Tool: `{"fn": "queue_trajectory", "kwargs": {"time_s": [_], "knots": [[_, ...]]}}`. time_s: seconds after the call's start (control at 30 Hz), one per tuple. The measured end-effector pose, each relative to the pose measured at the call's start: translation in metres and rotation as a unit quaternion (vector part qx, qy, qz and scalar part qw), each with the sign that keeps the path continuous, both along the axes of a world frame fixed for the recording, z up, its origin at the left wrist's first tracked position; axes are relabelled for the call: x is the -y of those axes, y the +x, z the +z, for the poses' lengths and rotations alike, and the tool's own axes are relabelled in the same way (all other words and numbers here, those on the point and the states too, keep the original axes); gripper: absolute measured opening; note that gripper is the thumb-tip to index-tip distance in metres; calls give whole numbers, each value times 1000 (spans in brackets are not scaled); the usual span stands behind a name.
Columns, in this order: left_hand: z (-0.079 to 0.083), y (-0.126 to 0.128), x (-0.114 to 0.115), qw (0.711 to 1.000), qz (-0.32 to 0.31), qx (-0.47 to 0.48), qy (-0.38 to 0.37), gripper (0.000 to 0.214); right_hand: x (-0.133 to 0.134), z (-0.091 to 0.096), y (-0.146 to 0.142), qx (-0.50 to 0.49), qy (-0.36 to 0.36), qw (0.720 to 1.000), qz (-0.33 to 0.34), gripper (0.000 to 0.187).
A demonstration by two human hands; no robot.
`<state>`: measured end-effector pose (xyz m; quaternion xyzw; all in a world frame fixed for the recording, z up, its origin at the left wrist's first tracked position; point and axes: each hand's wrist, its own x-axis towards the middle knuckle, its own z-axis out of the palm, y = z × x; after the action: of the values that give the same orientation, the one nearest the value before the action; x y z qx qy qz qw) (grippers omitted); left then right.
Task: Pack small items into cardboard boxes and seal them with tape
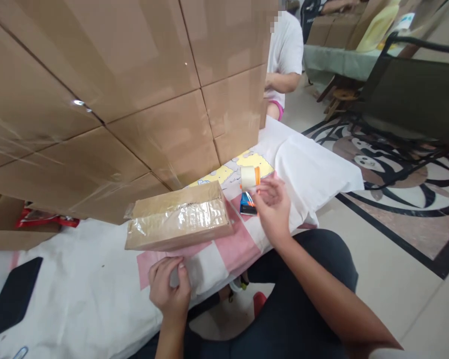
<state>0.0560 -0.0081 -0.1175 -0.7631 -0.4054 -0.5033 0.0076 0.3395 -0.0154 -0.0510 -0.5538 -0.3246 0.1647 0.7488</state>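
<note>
A small cardboard box (179, 217) lies lengthwise on the cloth-covered table, with shiny clear tape along its top and a loose flap of tape at its left end. My left hand (170, 286) is just in front of the box, apart from it, fingers loosely curled and thumb apart, holding nothing. To the right of the box stands a tape dispenser (249, 205), blue and orange with a pale roll. My right hand (274, 207) is beside the dispenser, fingers loosely bent and thumb apart. Its fingertips overlap the dispenser in view; whether they touch it is hard to tell.
Large stacked cartons (164, 124) form a wall behind the small box. A black flat object (13, 296) lies at the table's left, near a red packet (47, 218). Another person (284, 55) in white sits beyond the cartons. A dark folding chair (404, 94) stands at right.
</note>
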Motion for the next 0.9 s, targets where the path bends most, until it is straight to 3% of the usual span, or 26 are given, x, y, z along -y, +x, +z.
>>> {"fn": "queue_trajectory", "kwargs": {"time_s": [0.1, 0.23, 0.5, 0.6, 0.7, 0.8, 0.9], "knots": [[0, -1, 0, 999, 11, 22, -23, 9, 8, -23, -40, -23, -38, 996, 73, 33], [1, 0, 0, 998, 14, 34, -41, 8, 7, -44, -56, 3, -44, 993, 110, 28], [3, 2, 1, 999, 37, -24, 22, 18, 14, -40, -49, 87, -30, 989, 116, 32], [7, 8, 6, 990, 76, -74, 87, 35, 23, -41, -50, 122, -30, 983, 132, 39], [16, 26, 16, 983, 83, -92, 137, 65, 34, -43, -56, 141, -23, 976, 166, 46], [26, 51, 23, 985, 74, -112, 111, 93, 43, -44, -63, 160, -17, 961, 224, 50], [29, 72, 20, 986, 96, -122, 66, 105, 45, -43, -67, 173, -5, 945, 278, 50]]}}
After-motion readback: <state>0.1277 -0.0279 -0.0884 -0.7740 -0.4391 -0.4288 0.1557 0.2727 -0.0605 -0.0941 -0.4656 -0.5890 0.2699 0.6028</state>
